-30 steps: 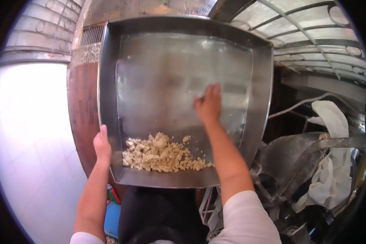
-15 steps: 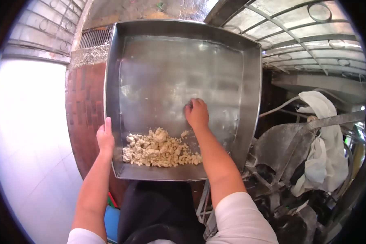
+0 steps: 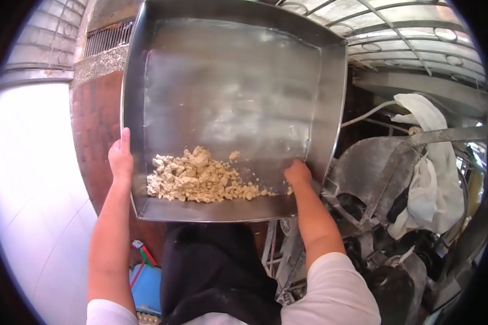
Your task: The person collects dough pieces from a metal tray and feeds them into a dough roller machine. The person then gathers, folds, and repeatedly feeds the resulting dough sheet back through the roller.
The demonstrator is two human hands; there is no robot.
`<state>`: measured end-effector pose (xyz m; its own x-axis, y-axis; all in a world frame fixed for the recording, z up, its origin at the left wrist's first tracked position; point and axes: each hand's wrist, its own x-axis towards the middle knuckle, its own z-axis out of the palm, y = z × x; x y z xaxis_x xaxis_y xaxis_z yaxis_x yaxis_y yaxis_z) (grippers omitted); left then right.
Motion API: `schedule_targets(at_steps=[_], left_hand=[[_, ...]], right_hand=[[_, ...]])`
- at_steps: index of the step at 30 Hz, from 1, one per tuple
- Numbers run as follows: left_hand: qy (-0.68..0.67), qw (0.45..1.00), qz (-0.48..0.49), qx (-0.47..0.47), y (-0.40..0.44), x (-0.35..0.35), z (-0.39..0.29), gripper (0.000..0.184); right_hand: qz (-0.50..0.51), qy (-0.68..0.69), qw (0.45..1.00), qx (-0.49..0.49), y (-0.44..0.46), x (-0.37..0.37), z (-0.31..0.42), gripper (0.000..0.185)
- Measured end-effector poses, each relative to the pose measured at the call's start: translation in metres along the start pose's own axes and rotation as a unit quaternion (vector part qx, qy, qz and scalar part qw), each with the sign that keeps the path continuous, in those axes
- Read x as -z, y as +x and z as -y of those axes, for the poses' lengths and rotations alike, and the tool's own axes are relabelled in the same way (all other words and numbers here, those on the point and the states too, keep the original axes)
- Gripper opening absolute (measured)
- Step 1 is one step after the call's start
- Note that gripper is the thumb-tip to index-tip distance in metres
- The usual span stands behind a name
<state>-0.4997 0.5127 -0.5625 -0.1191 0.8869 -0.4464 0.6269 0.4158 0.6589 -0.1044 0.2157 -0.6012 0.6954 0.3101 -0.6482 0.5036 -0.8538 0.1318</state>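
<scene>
A large square metal tray [image 3: 228, 211] with raised walls is tilted in front of me. Pale crumbly lumps [image 3: 192, 176] lie heaped along its near wall, mostly at the left. My left hand [image 3: 121, 157] grips the tray's left wall, thumb up along the outside and the other fingers hidden. Inside the tray at the near right corner is my right hand [image 3: 298, 172], its fingers curled down near the floor of the tray, beside a few small crumbs. What its fingers hold, if anything, is hidden.
Dusty machinery [image 3: 374, 168] with a white cloth [image 3: 428, 189] hanging on it stands at the right. A white tiled surface [image 3: 32, 179] is at the left. Below are a blue container [image 3: 146, 287] and a metal frame; barred grilles stand behind.
My right hand has moved from the tray's middle toward me, to the near right corner. The tray appears higher in view, with my left hand still on its left wall.
</scene>
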Motion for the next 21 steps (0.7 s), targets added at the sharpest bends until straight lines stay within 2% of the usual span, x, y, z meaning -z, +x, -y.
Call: schedule_targets(at_steps=[3, 5, 7, 9, 11, 12, 15, 16, 17, 18, 21], left_hand=[[0.025, 1.000, -0.003, 0.001, 0.001, -0.001, 0.004, 0.060], [0.045, 0.999, -0.005, -0.009, 0.004, -0.002, 0.007, 0.061], [0.052, 0.999, -0.003, -0.015, 0.007, -0.001, 0.010, 0.064], [0.068, 0.997, -0.009, -0.025, 0.004, -0.002, 0.005, 0.066], [0.094, 0.994, -0.023, -0.044, -0.005, -0.001, -0.004, 0.069], [0.129, 0.991, 0.010, -0.035, -0.003, 0.004, -0.001, 0.070], [0.193, 0.980, 0.016, -0.040, -0.024, 0.012, -0.020, 0.063], [0.233, 0.960, -0.011, -0.151, -0.037, 0.016, -0.025, 0.060], [0.262, 0.927, -0.042, -0.263, -0.049, 0.021, -0.025, 0.060], [0.298, 0.890, -0.044, -0.341, -0.057, 0.027, -0.020, 0.060], [0.293, 0.849, 0.109, -0.426, -0.095, 0.048, -0.024, 0.055]], right_hand=[[0.109, 0.007, 0.991, -0.083, -0.004, -0.045, -0.035, 0.034], [0.120, 0.029, 0.986, -0.110, -0.027, -0.057, -0.026, 0.040], [0.106, 0.072, 0.992, -0.021, -0.054, -0.070, 0.008, 0.037], [0.153, 0.203, 0.966, 0.043, -0.073, -0.082, 0.047, 0.033], [0.073, 0.336, 0.938, 0.047, -0.111, -0.045, 0.087, 0.027], [0.036, 0.351, 0.934, 0.060, -0.127, -0.036, 0.093, 0.027], [-0.089, 0.386, 0.915, 0.081, -0.177, -0.011, 0.073, 0.025], [-0.131, 0.390, 0.907, 0.090, -0.201, -0.009, 0.055, 0.024], [-0.131, 0.418, 0.896, 0.076, -0.224, -0.009, 0.036, 0.020], [-0.171, 0.415, 0.892, 0.048, -0.254, -0.005, 0.017, 0.018], [-0.197, 0.447, 0.873, -0.016, -0.329, -0.032, -0.053, 0.017]])
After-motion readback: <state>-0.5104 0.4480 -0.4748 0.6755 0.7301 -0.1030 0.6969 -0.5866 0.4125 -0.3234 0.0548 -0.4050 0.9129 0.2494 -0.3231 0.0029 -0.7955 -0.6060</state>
